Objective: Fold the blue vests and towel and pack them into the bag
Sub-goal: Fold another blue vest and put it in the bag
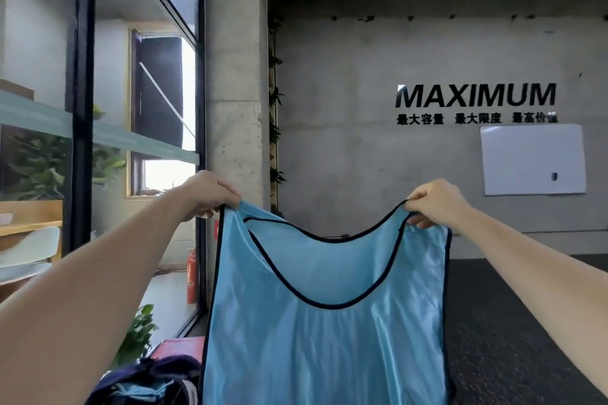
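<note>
A light blue vest (329, 339) with dark trim hangs spread out in front of me, held up in the air by its two shoulder straps. My left hand (210, 192) pinches the left strap at its top. My right hand (434, 202) pinches the right strap. The vest's lower part runs out of the frame at the bottom. A dark blue bag (148, 381) lies at the bottom left, with some light blue cloth showing inside it. No towel is in view.
A glass partition (131, 108) with a black frame stands on the left, a concrete pillar (235, 108) beside it. A red fire extinguisher (191, 276) stands by the glass. A potted plant (138, 332) and a pink box (177, 347) sit near the bag. Dark carpet (526, 322) lies at right.
</note>
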The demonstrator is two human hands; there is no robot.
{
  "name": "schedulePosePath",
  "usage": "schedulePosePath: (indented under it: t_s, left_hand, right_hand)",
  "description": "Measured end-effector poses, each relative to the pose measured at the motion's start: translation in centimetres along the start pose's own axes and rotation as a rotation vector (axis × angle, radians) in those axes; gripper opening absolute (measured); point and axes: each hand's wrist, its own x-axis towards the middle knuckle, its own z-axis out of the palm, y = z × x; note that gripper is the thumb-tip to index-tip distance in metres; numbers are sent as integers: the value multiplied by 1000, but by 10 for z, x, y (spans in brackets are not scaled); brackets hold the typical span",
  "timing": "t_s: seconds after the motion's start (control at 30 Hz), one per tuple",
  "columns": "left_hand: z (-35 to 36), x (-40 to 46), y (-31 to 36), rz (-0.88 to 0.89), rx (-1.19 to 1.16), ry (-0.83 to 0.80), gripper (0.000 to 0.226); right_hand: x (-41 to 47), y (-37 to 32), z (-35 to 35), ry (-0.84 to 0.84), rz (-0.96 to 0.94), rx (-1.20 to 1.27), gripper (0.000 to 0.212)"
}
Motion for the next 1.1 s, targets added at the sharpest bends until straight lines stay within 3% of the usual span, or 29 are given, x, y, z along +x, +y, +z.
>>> schedulePosePath:
  t_s: [0.33, 0.43, 0.57, 0.63, 0.73, 0.87, 1.1]
  left_hand:
    - [136, 118, -137, -151, 87, 35, 5]
    - [181, 140, -180, -191, 80, 118, 17]
    - [236, 150, -218, -194, 27, 98, 8]
    - [263, 144, -234, -155, 122, 23, 28]
    - [296, 115, -251, -120, 178, -58, 49]
    - [332, 45, -269, -122, 127, -209, 36]
    - [362, -156, -288, -97, 78, -485, 21]
  right_hand:
    - [106, 124, 154, -116, 114, -3, 9]
    - [122, 165, 202, -97, 46, -162, 16]
    - [124, 212, 255, -241, 58, -208, 51]
    - [118, 230, 273, -299, 74, -204, 55]
    - [96, 249, 292, -353, 87, -201, 51]
    - [34, 266, 306, -419, 138, -151, 40]
    - [-147, 299, 295, -742, 184, -148, 24]
